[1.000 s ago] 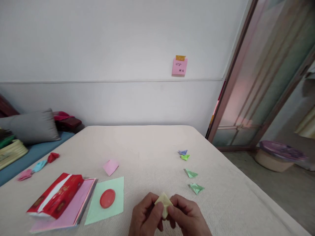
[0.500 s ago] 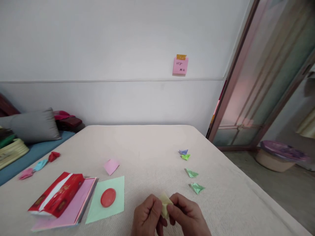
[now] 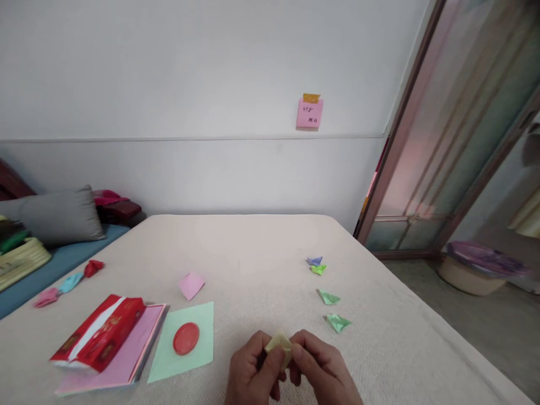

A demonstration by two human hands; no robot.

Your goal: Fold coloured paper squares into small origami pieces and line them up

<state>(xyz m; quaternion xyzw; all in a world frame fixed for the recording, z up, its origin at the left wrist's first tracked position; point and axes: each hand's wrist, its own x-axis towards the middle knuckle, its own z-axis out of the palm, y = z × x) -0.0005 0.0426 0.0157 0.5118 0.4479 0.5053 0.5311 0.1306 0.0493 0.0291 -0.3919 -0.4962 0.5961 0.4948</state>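
A small folded piece of pale yellow paper (image 3: 279, 342) is pinched between both hands just above the table cloth. My left hand (image 3: 254, 371) is closed on its left side, the thumb lying across the front. On the right edge, my right hand (image 3: 319, 365) grips it between thumb and fingers. The fingers hide the paper's lower part. Beyond my right hand lie two pale green folded paper boats (image 3: 338, 323), with a bright green one (image 3: 318, 270) and a purple one (image 3: 314, 261) farther back.
On the left, a red tissue pack (image 3: 103, 332) rests on a stack of coloured paper (image 3: 126, 363). Beside it, a red round lid (image 3: 186, 338) sits on a green sheet (image 3: 205, 351). A pink paper square (image 3: 191, 286) lies behind. Pink, blue and red folded papers (image 3: 93, 268) line the left edge.
The yellow paper has turned in my fingers and now shows a broader, flatter face. My left thumb has moved right and across its front. The things on the table have stayed put.
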